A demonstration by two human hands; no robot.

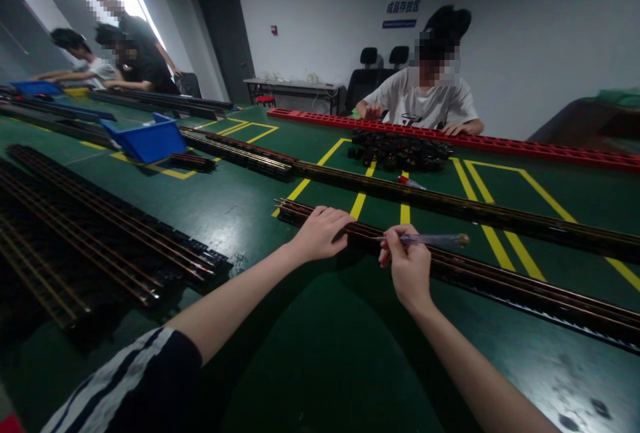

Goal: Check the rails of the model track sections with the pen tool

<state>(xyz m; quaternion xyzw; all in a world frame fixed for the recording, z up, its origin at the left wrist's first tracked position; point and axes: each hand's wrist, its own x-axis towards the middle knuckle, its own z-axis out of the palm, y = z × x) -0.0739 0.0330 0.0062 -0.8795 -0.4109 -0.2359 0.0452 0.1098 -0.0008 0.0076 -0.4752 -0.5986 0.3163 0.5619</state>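
A long black rail [500, 281] with copper-coloured strips runs across the table in front of me, its left end near the middle of the view. My left hand [325, 232] is closed over this rail close to that end, fingers across the top and thumb on the near side. Pinched in my right hand [407, 261] is a screwdriver [435, 240] with a clear handle and an amber end. Its thin shaft points left, low over the rail; whether the tip touches is too small to tell.
Similar rails [115, 220] lie side by side at left. Behind mine is another long rail [425, 193], then a heap of small black parts [400, 150] and a red slotted bar [525, 143]. A blue bin [150, 140] stands back left. A co-worker [425, 96] sits opposite; others work far left.
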